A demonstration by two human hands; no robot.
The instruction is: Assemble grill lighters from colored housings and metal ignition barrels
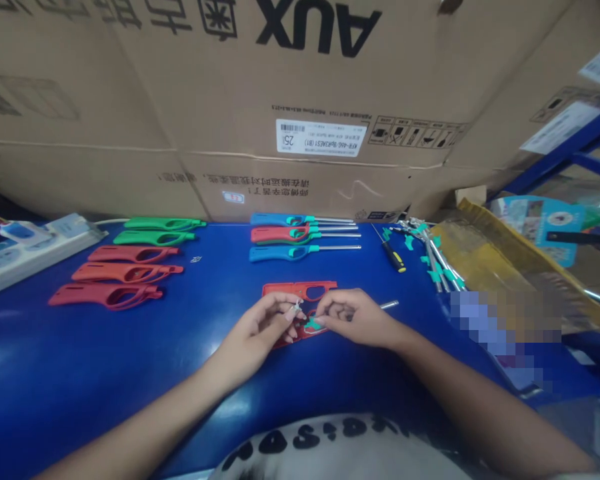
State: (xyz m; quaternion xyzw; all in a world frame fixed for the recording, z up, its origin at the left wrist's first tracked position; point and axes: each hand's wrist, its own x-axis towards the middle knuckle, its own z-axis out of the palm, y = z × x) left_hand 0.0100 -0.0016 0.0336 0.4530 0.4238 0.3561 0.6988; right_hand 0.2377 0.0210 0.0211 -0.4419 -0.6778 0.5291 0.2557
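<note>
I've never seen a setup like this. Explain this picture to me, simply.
There is no robot here: these are a person's own bare hands, seen by a camera worn on the head, looking forward and down.

The left hand pinches a small pale piece. The right hand is at a teal part; whether it grips it is unclear. Beneath them lie red casing halves.

On the blue table, green shells and red shells lie to the left. Farther back are lighter-like tools, then a screwdriver and metal tubes to the right. A cardboard box stands behind.
</note>
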